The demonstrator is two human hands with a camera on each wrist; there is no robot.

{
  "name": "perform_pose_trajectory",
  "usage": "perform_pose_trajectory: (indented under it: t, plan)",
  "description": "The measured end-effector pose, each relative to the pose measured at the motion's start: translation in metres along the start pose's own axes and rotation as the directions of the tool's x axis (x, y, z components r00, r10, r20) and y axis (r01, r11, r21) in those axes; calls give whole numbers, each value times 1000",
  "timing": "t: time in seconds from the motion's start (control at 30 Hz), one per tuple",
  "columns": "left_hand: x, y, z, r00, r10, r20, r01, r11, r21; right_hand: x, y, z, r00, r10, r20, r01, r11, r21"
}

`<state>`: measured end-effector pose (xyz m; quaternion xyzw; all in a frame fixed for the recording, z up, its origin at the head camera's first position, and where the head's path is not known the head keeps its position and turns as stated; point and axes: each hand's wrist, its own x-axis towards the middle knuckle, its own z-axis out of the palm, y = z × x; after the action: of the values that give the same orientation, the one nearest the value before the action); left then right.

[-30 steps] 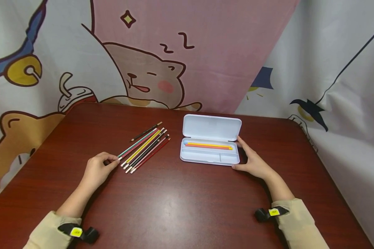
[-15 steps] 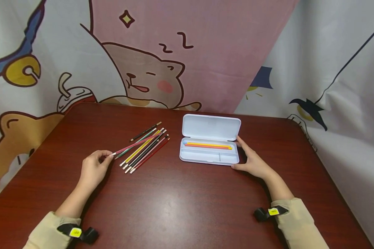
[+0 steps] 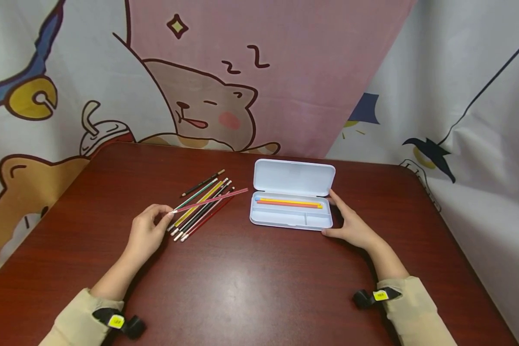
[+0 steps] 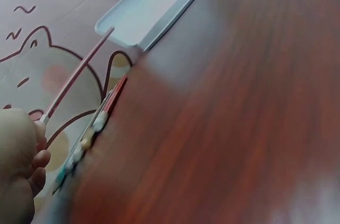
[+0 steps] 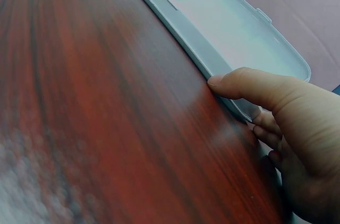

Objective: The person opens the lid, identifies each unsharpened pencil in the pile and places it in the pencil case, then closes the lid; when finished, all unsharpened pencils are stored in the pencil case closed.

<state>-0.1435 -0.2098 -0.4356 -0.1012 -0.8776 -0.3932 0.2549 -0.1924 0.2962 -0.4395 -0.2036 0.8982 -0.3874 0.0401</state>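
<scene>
The left hand [image 3: 149,230] pinches a pink pencil [image 3: 210,200] by its white-tipped end, the shaft aloft over the loose pencils [image 3: 199,217] and slanting toward the white pencil case [image 3: 293,176]. It should handle light, stiff and slightly slick; whether the far tip is sharpened is too small to tell. Mid-shaft would give a steadier hold. The right hand [image 3: 353,228] grips the case's right end. Low rims and a leaning lid edge the case; the wooden tabletop [image 3: 242,288] offers room nearer the person.

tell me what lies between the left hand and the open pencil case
The loose pencils, with the pinched pink pencil crossing over them, in the head view.
</scene>
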Motion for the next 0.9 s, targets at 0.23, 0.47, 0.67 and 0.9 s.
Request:
perform_pose_trajectory:
  t: [0.23,0.47,0.67,0.9]
  plan:
    - [9,15,25,998,48,44,-45,997,-63,0,0,0,1000,-7,-4,7,1000,-2]
    - [19,33,48,993,62,105,-50,992,-116,0,-1,0,1000,6,-1,-6,1000,-7]
    - [25,44,67,987,80,139,-60,987,-146,0,-2,0,1000,12,1,-12,1000,-12]
    - [32,54,89,984,116,132,-94,982,-164,0,0,0,1000,-3,-2,3,1000,-14]
